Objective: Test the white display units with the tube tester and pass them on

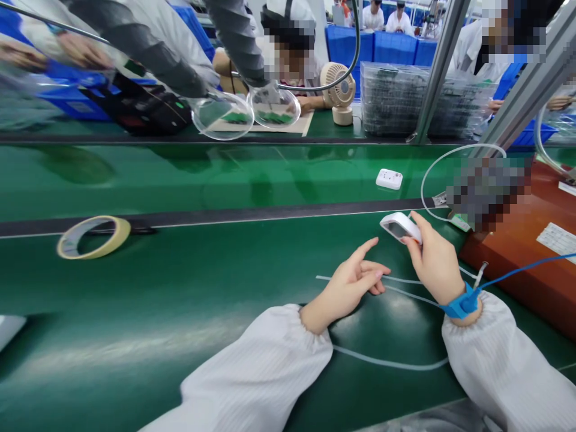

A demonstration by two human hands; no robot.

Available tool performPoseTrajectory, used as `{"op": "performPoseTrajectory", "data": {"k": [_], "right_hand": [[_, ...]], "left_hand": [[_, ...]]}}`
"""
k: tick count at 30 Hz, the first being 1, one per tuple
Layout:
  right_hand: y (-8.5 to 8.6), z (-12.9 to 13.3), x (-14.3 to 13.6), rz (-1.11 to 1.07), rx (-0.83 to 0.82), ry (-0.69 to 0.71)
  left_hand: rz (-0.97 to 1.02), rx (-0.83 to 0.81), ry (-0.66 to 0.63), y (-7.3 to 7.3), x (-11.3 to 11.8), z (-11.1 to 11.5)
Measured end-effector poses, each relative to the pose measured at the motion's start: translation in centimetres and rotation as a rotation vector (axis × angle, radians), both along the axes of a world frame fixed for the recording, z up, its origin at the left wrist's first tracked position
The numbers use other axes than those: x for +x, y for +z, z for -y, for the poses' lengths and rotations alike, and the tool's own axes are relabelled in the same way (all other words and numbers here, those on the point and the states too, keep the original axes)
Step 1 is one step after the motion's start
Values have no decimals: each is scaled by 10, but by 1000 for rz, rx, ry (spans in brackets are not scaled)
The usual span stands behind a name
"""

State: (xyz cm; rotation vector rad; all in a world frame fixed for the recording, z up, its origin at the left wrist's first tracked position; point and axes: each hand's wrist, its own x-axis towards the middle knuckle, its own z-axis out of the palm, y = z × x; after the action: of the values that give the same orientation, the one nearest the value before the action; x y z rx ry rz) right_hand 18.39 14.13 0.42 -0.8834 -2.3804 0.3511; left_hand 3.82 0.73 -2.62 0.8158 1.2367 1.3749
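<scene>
Between the thumb and fingers of my right hand (432,261) is a small white device (400,228) with a dark window on its face, raised over the green bench. A blue wrist strap (463,302) with a blue cord circles that wrist. My left hand (348,285) hovers left of it, index finger stretched out and the other fingers loosely curled, holding nothing. A thin translucent tube (391,363) loops over the bench under both hands. Farther off, a similar white unit with small holes (389,179) lies on the green conveyor surface.
A roll of yellowish tape (93,238) lies at left on the bench (180,300). To the right stands a reddish-brown box (522,258) beside a metal post. Across the belt are a small fan (338,87), stacked clear trays (396,99), grey extraction hoses (238,42) and people working.
</scene>
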Motion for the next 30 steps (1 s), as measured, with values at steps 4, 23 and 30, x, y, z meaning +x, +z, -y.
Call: {"op": "performPoseTrajectory", "data": {"k": [4,23,30], "right_hand": [[0,-11,1,159,49,-92],[-9,8,-4,238,-113,446],[-14,18,-12,373,-150,532]], "left_hand": [[-200,4,-81,1,2,1],[-1285,211,-236,16,22,17],[-1512,196,-88,20,3,19]]}}
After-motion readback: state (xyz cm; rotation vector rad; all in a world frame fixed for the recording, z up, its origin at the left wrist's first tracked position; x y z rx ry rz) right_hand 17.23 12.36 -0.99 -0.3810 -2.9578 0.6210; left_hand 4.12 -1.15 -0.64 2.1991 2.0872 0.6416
